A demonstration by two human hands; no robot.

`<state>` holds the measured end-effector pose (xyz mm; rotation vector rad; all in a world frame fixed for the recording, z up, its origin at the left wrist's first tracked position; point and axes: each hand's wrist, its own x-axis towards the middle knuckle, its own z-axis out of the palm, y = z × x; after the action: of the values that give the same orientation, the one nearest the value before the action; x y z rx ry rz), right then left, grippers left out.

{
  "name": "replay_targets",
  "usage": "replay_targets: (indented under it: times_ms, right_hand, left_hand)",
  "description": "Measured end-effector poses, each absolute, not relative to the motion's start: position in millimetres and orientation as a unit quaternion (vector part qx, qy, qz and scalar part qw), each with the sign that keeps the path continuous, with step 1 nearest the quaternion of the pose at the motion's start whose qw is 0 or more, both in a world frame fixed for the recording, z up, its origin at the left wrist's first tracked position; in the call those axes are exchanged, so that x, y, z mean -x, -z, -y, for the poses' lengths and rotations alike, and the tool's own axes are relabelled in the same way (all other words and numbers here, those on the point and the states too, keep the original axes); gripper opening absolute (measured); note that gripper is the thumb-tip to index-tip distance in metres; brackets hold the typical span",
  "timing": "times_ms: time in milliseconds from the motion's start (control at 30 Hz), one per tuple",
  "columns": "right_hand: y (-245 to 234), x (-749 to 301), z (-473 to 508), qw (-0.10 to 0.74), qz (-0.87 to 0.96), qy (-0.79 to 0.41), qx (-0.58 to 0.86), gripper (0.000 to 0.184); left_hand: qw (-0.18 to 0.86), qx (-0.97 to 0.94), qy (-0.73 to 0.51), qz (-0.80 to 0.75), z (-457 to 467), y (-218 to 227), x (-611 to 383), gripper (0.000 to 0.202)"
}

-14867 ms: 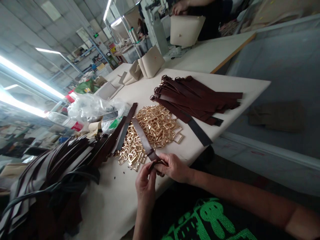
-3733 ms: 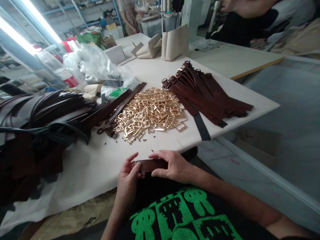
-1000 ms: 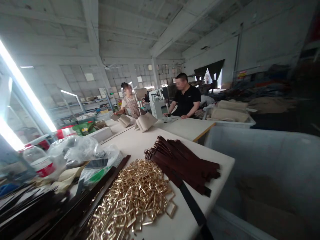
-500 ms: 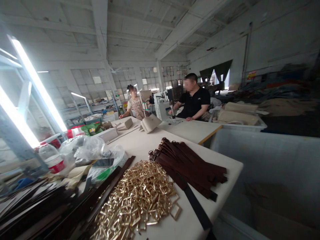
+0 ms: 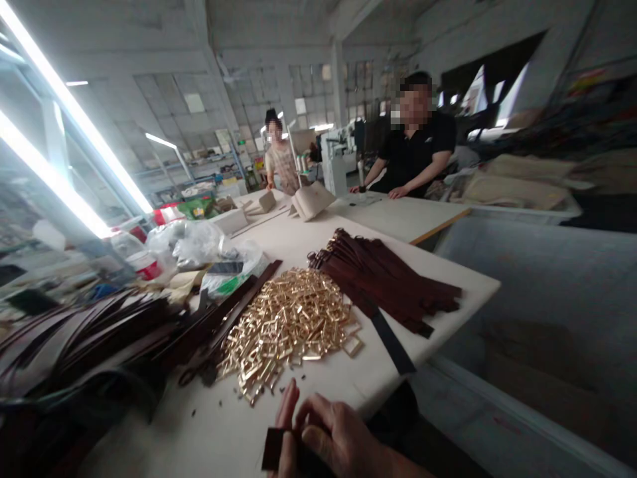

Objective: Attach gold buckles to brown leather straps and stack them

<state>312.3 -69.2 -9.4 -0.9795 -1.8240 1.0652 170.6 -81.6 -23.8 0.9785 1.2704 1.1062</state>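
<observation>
At the bottom edge, my left hand [image 5: 286,415] pinches a dark brown strap [image 5: 271,449], whose squared end sticks out past the thumb. Close against it, my right hand [image 5: 343,431] has its fingers curled and thumb pressed in over the strap's darker part; the fingers partly hide the grip. Just beyond my hands lies a heap of gold rectangular metal rings [image 5: 293,325] on the pale tabletop [image 5: 333,382]. To its right, a fanned bundle of dark brown straps [image 5: 388,282] rests with gold rings at its far ends.
Long dark strips [image 5: 79,332] are piled at left, with scissors [image 5: 192,375] near the heap. Behind are plastic bags [image 5: 184,242] and a phone [image 5: 225,267]. Two people are across the table, one beside a sewing machine [image 5: 336,156]. A large pale bin [image 5: 542,285] stands at right.
The view has tilted down and the table sits higher in the picture. Both my hands have come into view at the bottom with the strap. The person in black now faces more toward me.
</observation>
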Motion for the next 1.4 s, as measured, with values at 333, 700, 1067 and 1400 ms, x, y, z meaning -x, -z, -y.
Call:
replay_targets:
  times_ms: [333, 700, 1067, 1400]
  right_hand:
    - [-6.9, -321.2, 64.4, 0.279, 0.632, -0.638, 0.34, 0.018]
    - [-9.0, -323.9, 67.5, 0.244, 0.585, -0.668, 0.39, 0.017]
    - [-4.2, -322.3, 66.2, 0.237, 0.673, -0.574, 0.401, 0.019]
    - [-11.3, -321.0, 70.8, 0.213, 0.749, -0.493, 0.388, 0.016]
  left_hand:
    - [0.704, -0.239, -0.534, -0.403, 98.3, 8.4, -168.2, 0.053]
    - [0.683, -0.149, -0.534, -0.475, 97.4, 7.7, -155.7, 0.033]
    - [0.668, -0.168, -0.498, -0.527, 104.6, 10.6, -143.5, 0.031]
    - [0.653, -0.207, -0.494, -0.536, 102.5, 18.3, -146.2, 0.037]
